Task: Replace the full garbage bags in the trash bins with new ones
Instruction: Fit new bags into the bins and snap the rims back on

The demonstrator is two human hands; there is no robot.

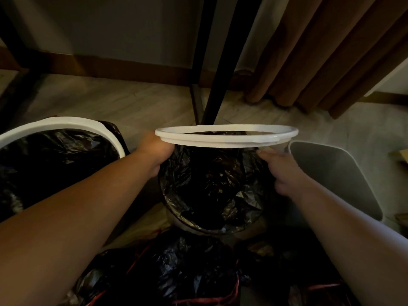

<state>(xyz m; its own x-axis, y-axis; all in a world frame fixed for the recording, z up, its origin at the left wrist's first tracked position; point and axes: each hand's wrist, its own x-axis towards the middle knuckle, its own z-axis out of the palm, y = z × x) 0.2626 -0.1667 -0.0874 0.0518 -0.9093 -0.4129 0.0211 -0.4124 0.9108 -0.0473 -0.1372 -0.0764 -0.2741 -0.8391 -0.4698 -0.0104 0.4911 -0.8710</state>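
Nearest me, tied full bags [181, 268] with red drawstrings lie heaped on the floor [110, 100]; I count at least two, the dark hiding any more. Beyond them, my left grip [154, 151] clamps the left edge of a white ring [225, 138] and my right grip [284, 173] curls under its right side. The ring hangs level above the middle bin [183, 226], where a fresh black liner [212, 186] sits folded over the mouth.

The risk, as I judge it: a skewed descent could drag the loose liner down into the bin, or pinch and tear the thin plastic. The dim light makes alignment harder.

The tally is three bins: the middle one, a lined bin [55, 124] on the left wearing the second ring, and a grey bin [331, 173] on the right. Farther back stand two dark legs [220, 62] and one brown curtain [320, 51].
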